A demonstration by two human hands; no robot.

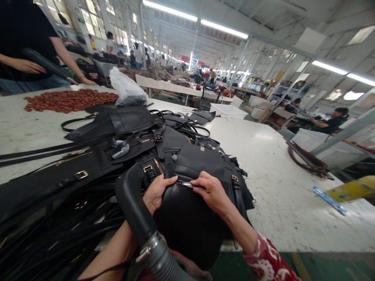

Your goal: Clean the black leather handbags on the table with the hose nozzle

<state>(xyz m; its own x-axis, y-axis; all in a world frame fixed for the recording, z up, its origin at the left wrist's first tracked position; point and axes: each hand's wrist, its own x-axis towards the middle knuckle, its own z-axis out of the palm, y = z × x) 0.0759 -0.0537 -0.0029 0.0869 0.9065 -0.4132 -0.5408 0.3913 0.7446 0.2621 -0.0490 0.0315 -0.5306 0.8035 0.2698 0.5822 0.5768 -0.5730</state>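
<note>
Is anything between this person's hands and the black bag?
Nothing visible: both the left hand and right hand touch the black bag. The black hose lies beside the left wrist.

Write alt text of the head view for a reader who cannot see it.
The left hand and right hand grip the top edge of a black leather bag at a white table's near edge. A pile of black bags and straps lies behind, a black hose by the left hand.

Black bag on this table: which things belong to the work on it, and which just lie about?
In hand: black leather bag, left hand, right hand, black hose beside the left hand.
Lying about: reddish-brown pieces, clear plastic bag, brown straps, blue packet.
</note>
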